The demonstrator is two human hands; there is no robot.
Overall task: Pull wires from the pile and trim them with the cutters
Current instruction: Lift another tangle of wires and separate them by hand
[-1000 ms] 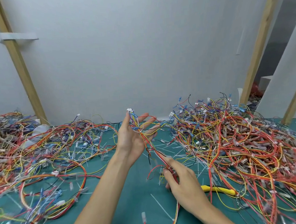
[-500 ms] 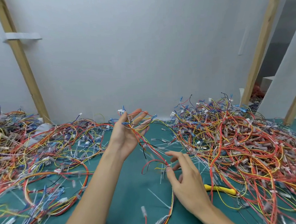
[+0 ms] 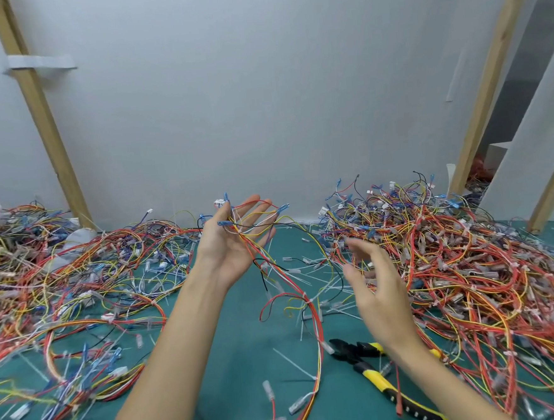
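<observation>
Two hands up over the green desk [image 3: 240, 360], between two heaps of wire.

Left hand [image 3: 235, 245]: faces palm up, fingers straight and spread, carries a loose bundle [image 3: 315, 322] across palm and fingers. Cannot tell whether the thumb pins any strand.

Bundle: red, yellow, white and black strands, with blue terminals and a white plug up at the fingertips. Hangs from the palm toward the right, loops in mid-air between the two hands, then drops to the desk near the bottom edge.

Right hand [image 3: 376, 288]: blurred, hovers just right of the hanging bundle and clear of it, fingers loosely curved, holds nothing. Sits in front of the near-left edge of the right pile [image 3: 463, 262].

Cutters [image 3: 372, 374]: lie flat on the desk, below the right hand and partly under its wrist, touched by neither hand. Black head points left toward the bundle's lower run. Yellow-and-black handles run toward the bottom right, one partly hidden by the forearm.

Left pile [image 3: 60, 274]: spreads along the desk's left side, beside the left forearm.

Scattered cut ends and clear terminals on the desk between the piles. Behind: pale wall [image 3: 261, 96], slanting wooden posts [image 3: 37, 105].
</observation>
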